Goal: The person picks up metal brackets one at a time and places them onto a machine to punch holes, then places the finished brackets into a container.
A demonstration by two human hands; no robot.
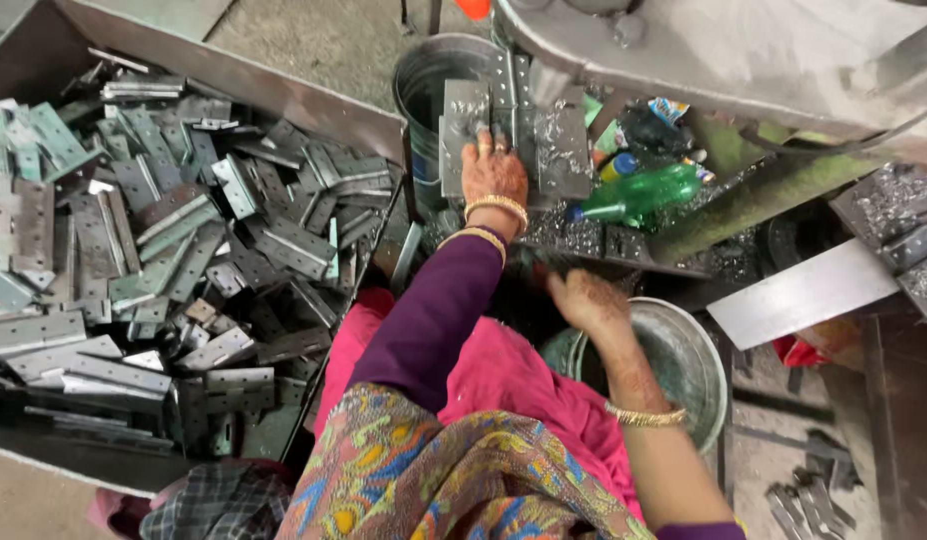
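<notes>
- In the head view, you are reaching your left hand [494, 172] forward and laying it flat, fingers stretched out and gripping nothing, on a grey metal hinge plate [465, 132].
- That hinge plate is lying among other plates [561, 150] dusted with metal shavings on the worktop [623, 240], just beside a round metal bucket [433, 85] standing at its far left corner.
- You are holding your right hand [583, 298] low, near the front edge of the worktop and just above the rim of a round metal basin [695, 350]; it is blurred, so you cannot tell how far it is open or whether it is holding anything.
- You are wearing gold bangles [496, 204] on the left wrist and another one [645, 415] on the right forearm.
- A green plastic bottle [648, 190] is lying on its side on the worktop, near your left hand on its right.
- To your left, a large bin [283, 95] is holding a heap of grey hinges [163, 250], well apart from both hands.
</notes>
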